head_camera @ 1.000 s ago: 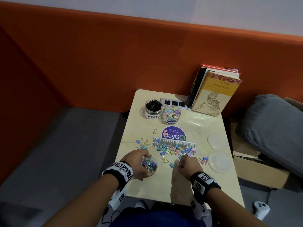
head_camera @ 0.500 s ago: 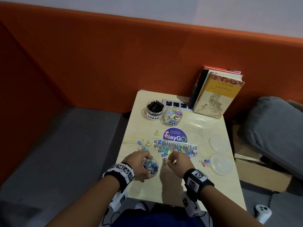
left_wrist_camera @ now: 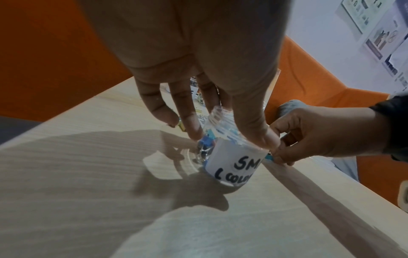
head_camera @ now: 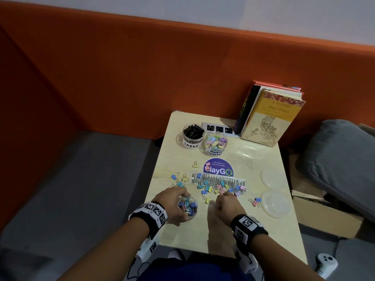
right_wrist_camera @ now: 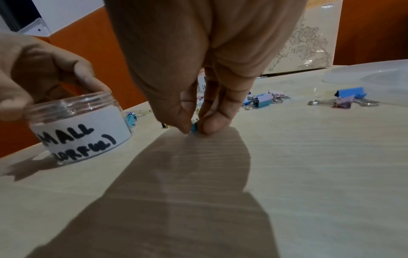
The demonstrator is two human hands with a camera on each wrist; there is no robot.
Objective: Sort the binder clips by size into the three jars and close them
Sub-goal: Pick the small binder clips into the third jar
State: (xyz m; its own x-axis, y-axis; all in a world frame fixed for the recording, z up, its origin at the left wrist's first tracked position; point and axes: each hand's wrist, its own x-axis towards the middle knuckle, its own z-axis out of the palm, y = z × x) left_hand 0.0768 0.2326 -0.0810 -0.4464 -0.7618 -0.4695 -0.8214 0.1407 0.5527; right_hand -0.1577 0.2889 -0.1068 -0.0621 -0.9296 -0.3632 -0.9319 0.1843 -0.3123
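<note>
Since a second ago the right hand (right_wrist_camera: 194,97) has drawn back from the clip pile toward the table's (head_camera: 263,236) near edge, so another small clip nears sorting. Curled around the open small jar (head_camera: 187,205), the left hand (head_camera: 172,201) steadies it. Thumb and fingertip pinch a blue binder clip (right_wrist_camera: 194,128) against the tabletop, just beside that jar.

left hand (left_wrist_camera: 198,73) holds small jar (left_wrist_camera: 232,157) | right hand (left_wrist_camera: 320,137) pinches clip (left_wrist_camera: 269,157), probably blue

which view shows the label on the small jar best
The right wrist view: the small jar label reads "MALL ...ORFUL)" almost whole. The left wrist view shows only "SM" beside the left hand; the head view shows just its open top.
</note>
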